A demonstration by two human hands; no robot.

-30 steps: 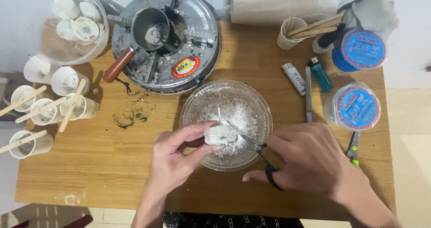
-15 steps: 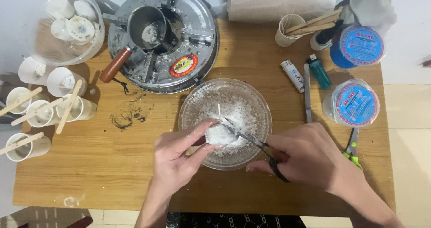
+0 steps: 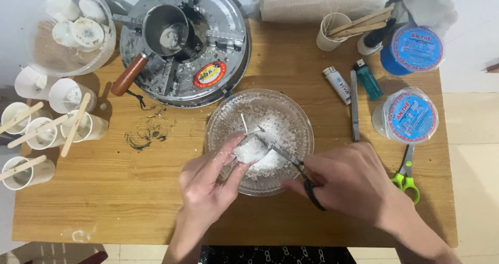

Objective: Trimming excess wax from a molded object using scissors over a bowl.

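A glass bowl (image 3: 299, 110) dusted with white wax flakes sits at the middle of the wooden table (image 3: 104, 191). My left hand (image 3: 210, 183) holds a white wax lump (image 3: 250, 150) over the bowl, a thin white wick sticking up from it. My right hand (image 3: 348, 183) grips black-handled scissors (image 3: 291, 162) whose blades reach the lump.
A metal pan with a small wooden-handled pot (image 3: 156, 40) stands behind the bowl. Several small cups with wooden sticks (image 3: 39, 131) line the left edge. Two lighters (image 3: 338, 84), round blue-lidded tubs (image 3: 410, 116) and green-handled scissors (image 3: 405, 175) lie at the right.
Both hands stayed at the bowl; the scissor blades shifted slightly against the wax lump. The view drifted a little.
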